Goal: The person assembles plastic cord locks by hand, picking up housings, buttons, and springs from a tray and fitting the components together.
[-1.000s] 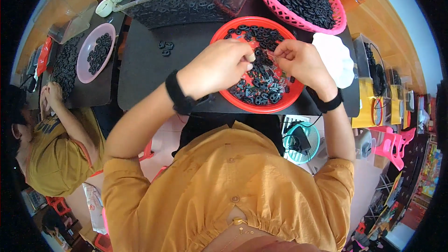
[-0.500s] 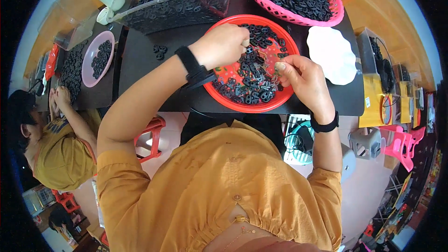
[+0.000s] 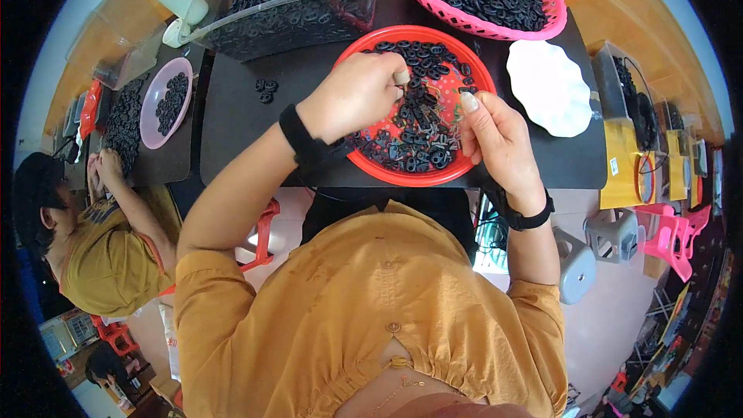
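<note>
My left hand [image 3: 360, 93] is closed over the left side of a round red tray [image 3: 481, 70], its fingers pinched together. What sits between those fingers is hidden. Across from it, at the tray's right rim, my right hand [image 3: 499, 135] is curled with the thumb pressed to the fingers; anything in its grip is too small or covered to name. Small black plastic pieces with holes [image 3: 422, 151] lie loose in the tray, mixed with little metal-looking bits [image 3: 445, 142]. More black pieces [image 3: 437, 54] are spread along the tray's far side.
Behind the tray stand a clear plastic bin [image 3: 302, 35] and a pink basket [image 3: 553, 19], both full of black pieces. A white scalloped plate [image 3: 549, 89] lies at right. Three or so loose pieces [image 3: 266, 90] rest at left. A co-worker [image 3: 108, 251] sits at the left with a pink bowl [image 3: 147, 128].
My left hand has come slightly nearer and stays closed. The right hand has turned a little, its thumb now more upright. The surroundings have shifted slightly in the picture.
</note>
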`<state>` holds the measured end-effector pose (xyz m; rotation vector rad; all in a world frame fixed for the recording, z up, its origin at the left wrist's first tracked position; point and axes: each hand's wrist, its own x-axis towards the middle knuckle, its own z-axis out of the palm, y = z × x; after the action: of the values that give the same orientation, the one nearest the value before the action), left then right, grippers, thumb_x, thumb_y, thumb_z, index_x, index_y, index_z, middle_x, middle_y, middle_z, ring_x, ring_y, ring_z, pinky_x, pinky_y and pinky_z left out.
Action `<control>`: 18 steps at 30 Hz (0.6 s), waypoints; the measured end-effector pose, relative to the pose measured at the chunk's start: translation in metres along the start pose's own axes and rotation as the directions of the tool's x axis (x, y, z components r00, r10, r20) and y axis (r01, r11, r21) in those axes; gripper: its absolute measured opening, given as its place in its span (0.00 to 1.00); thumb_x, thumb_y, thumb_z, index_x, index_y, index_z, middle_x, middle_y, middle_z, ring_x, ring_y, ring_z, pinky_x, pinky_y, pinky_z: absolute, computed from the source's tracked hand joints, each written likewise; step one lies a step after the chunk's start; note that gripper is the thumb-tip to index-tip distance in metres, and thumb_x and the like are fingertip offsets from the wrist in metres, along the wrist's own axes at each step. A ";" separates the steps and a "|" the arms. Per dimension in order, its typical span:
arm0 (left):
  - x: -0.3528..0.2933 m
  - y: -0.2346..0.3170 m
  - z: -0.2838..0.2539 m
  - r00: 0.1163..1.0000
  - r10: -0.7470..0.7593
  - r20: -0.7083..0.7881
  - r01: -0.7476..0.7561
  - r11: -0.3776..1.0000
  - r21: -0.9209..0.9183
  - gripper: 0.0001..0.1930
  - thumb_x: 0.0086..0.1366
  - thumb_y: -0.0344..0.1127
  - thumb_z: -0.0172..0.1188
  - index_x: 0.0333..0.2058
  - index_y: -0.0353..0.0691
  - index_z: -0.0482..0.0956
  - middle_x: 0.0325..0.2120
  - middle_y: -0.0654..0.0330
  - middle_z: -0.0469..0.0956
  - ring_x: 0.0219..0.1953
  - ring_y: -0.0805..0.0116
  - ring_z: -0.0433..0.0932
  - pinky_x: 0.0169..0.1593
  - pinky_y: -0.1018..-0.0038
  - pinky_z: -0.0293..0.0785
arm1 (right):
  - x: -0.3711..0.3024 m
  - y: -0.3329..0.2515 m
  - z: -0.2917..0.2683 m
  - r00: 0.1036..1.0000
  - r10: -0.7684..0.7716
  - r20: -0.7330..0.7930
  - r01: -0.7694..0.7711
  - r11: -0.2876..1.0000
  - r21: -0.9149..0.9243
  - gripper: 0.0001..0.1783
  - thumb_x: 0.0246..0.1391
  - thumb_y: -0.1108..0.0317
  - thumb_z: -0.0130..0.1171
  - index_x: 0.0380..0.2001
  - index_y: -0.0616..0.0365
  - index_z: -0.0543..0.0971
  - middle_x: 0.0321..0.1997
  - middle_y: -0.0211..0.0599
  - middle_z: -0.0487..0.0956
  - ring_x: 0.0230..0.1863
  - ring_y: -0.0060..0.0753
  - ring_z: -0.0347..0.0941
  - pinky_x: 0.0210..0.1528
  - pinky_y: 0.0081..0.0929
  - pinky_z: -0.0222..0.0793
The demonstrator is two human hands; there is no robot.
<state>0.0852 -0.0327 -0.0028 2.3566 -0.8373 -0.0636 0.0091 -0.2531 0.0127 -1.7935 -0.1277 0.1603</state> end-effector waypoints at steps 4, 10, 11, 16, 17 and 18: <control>-0.018 0.030 -0.001 0.990 0.050 -0.130 -0.073 0.982 -0.174 0.08 0.59 0.31 0.61 0.37 0.36 0.77 0.29 0.55 0.77 0.29 0.66 0.79 0.35 0.72 0.75 | 0.001 0.004 0.012 1.000 0.003 -0.028 -0.003 1.000 0.020 0.21 0.65 0.54 0.49 0.23 0.56 0.71 0.14 0.23 0.69 0.14 0.13 0.63 0.17 0.15 0.57; -0.038 0.051 0.014 0.980 -0.073 -0.188 -0.013 0.906 -0.422 0.07 0.61 0.32 0.63 0.34 0.36 0.77 0.28 0.61 0.77 0.27 0.73 0.75 0.32 0.75 0.72 | 0.003 0.002 0.029 0.999 -0.002 -0.033 0.007 0.992 0.127 0.20 0.66 0.54 0.49 0.23 0.55 0.70 0.16 0.24 0.69 0.16 0.13 0.63 0.17 0.15 0.58; -0.039 0.051 0.016 0.970 -0.069 -0.234 -0.046 0.890 -0.453 0.07 0.61 0.32 0.62 0.34 0.36 0.77 0.27 0.62 0.77 0.27 0.73 0.75 0.32 0.76 0.72 | 0.003 0.002 0.032 1.000 0.006 -0.027 -0.002 0.990 0.141 0.19 0.66 0.54 0.48 0.24 0.55 0.70 0.17 0.24 0.70 0.16 0.13 0.64 0.17 0.15 0.58; -0.044 0.045 0.014 0.963 -0.063 -0.261 -0.089 0.842 -0.531 0.06 0.64 0.33 0.59 0.33 0.36 0.76 0.24 0.65 0.75 0.25 0.76 0.73 0.30 0.77 0.70 | 0.003 0.006 0.039 0.998 -0.069 -0.006 0.069 0.994 0.081 0.16 0.66 0.58 0.49 0.28 0.57 0.72 0.20 0.25 0.71 0.18 0.14 0.66 0.19 0.14 0.62; -0.046 0.048 0.009 0.976 -0.165 -0.142 0.031 0.752 -0.658 0.06 0.64 0.33 0.58 0.33 0.36 0.76 0.23 0.66 0.74 0.24 0.77 0.72 0.28 0.78 0.69 | 0.003 0.008 0.041 0.991 -0.129 -0.037 0.132 0.987 0.086 0.14 0.65 0.60 0.50 0.29 0.58 0.73 0.21 0.25 0.71 0.19 0.14 0.66 0.21 0.14 0.63; -0.048 0.050 0.004 0.968 -0.250 -0.010 0.156 0.637 -0.755 0.07 0.65 0.34 0.56 0.32 0.37 0.76 0.21 0.67 0.73 0.22 0.78 0.71 0.27 0.79 0.67 | 0.004 0.008 0.043 0.980 -0.189 -0.066 0.195 0.977 0.091 0.12 0.65 0.62 0.50 0.31 0.58 0.73 0.22 0.25 0.72 0.21 0.14 0.67 0.22 0.14 0.64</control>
<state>0.0186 -0.0368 0.0151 1.6135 -0.3573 -0.3087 0.0055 -0.2135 -0.0051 -1.6770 -0.2480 -0.0226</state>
